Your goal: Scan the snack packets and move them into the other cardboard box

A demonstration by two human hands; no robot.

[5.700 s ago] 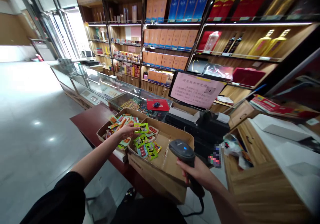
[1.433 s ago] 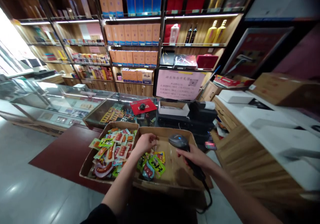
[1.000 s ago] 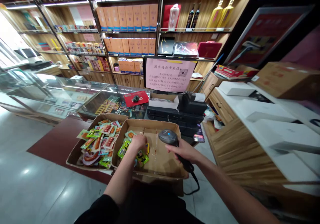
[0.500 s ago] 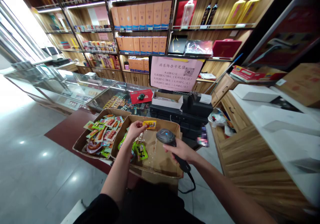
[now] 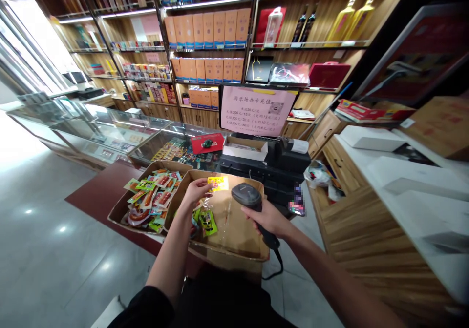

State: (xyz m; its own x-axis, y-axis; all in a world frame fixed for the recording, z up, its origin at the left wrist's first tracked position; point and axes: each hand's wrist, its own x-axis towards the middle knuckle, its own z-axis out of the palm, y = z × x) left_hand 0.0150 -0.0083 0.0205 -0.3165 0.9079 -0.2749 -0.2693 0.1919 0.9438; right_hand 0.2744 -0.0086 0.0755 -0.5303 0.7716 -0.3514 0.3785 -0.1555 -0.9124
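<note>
My left hand (image 5: 197,192) pinches a small yellow snack packet (image 5: 219,183) by its left end, above the right-hand cardboard box (image 5: 238,242). Bright light falls on the packet. In my right hand (image 5: 269,219) is a black barcode scanner (image 5: 247,195), its head turned toward the packet and its cable hanging down. Several green snack packets (image 5: 208,222) lie in the left part of that box, partly hidden by my left forearm. The left-hand cardboard box (image 5: 117,210) beside it is filled with mixed packets of sausage snacks (image 5: 163,197).
Behind the boxes stands a glass display counter (image 5: 146,140) with a red envelope (image 5: 207,143). A screen bearing a pink paper sign (image 5: 256,108), a white open box (image 5: 245,151) and a black printer (image 5: 293,154) are at the back. A wooden cabinet (image 5: 351,215) is on the right.
The yellow packet is now brightly lit and the scanner's blue light no longer shows. My left hand and the packet have shifted slightly left; the scanner has moved slightly right.
</note>
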